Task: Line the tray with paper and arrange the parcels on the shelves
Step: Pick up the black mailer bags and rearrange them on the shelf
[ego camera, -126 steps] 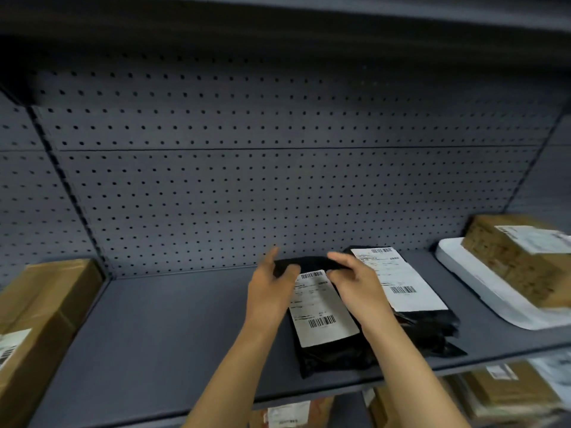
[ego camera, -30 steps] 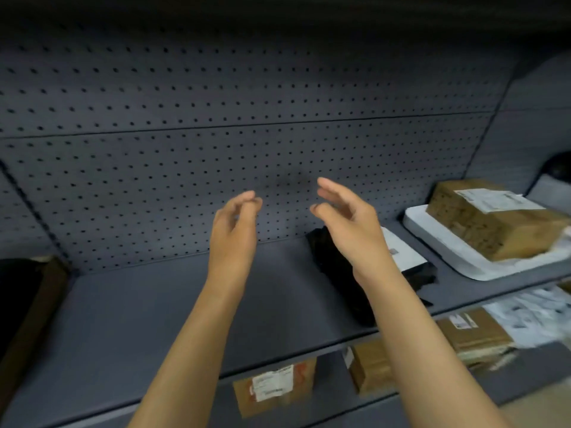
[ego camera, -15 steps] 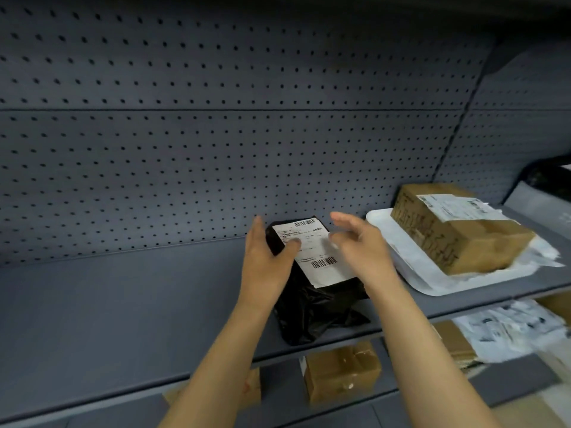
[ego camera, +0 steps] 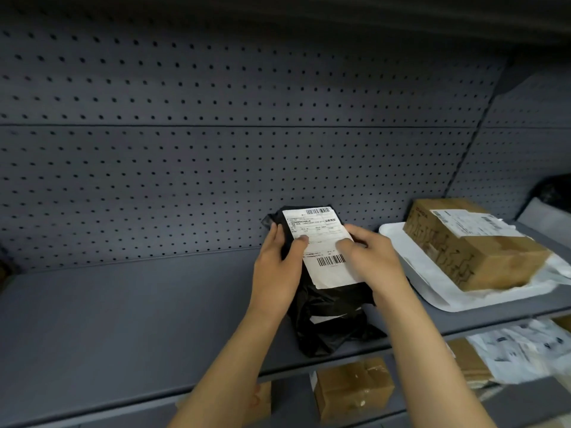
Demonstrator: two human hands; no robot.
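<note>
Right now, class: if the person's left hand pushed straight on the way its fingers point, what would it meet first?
Probably the pegboard back panel. The left hand grips the black parcel and points towards the back of the shelf; depth is unclear.

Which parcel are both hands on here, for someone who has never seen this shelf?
On the grey shelf before the pegboard, left of the white tray holding a brown box, lie black bags. It is the top black bag, gripped by the left hand and right hand. Its white barcode label faces up.
</note>
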